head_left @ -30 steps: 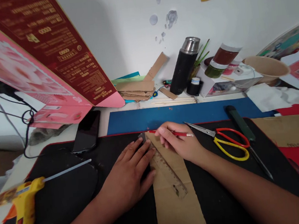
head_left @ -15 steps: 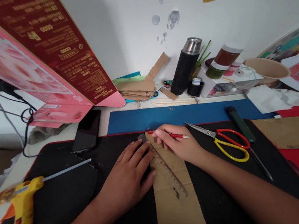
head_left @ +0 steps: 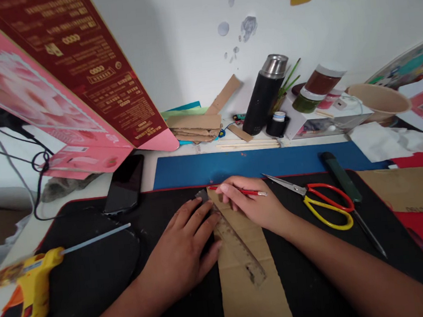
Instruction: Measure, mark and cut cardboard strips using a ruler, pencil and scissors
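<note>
A strip of brown cardboard (head_left: 254,295) lies on the black mat, running from the mat's back edge toward me. Across it, at a slant, rests a clear ruler (head_left: 239,241). My left hand (head_left: 187,236) lies flat with its fingers spread, fingertips pressing on the ruler's upper part and the cardboard's left side. Between the fingertips of my right hand (head_left: 255,199) is a red pencil (head_left: 251,192), its tip at the cardboard's top end. Right of that hand lie open scissors (head_left: 329,204) with red and yellow handles.
On the left are a yellow glue gun (head_left: 36,290) and a phone (head_left: 125,185). A green-handled tool (head_left: 340,177) lies beside the scissors. Behind the mat stand a black thermos (head_left: 263,97), stacked paint jars (head_left: 320,84) and a pink-red box (head_left: 113,88).
The view has shifted very slightly. Both hands, the pencil, the ruler and the cardboard hold nearly the same places.
</note>
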### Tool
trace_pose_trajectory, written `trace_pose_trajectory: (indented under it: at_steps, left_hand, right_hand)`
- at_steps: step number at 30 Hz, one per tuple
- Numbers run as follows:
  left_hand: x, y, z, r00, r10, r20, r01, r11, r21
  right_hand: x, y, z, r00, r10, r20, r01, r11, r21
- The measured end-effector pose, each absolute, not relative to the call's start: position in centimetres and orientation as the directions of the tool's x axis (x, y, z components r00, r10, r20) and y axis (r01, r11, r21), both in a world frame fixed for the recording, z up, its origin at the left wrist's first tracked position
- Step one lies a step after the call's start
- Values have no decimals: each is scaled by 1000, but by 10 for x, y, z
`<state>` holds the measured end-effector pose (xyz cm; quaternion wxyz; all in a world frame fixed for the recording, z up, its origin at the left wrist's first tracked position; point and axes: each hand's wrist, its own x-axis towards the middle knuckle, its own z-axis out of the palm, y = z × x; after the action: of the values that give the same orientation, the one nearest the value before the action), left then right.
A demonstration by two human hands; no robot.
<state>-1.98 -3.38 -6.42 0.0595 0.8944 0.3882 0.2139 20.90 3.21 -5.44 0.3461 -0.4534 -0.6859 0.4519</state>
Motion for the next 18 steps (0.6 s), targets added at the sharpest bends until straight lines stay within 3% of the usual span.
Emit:
trace_pose_trajectory:
  at_steps: [8, 18]
  left_hand:
    - [-20, -33, -64, 613, 715, 336, 667, -696, 265]
    - [-21, -34, -62, 652, 678, 339, 639, -732, 235]
  right_hand:
    - [207, 33, -52, -347, 935, 69, 305, 182, -935]
    - [217, 42, -49, -109, 993, 39, 35, 43, -998]
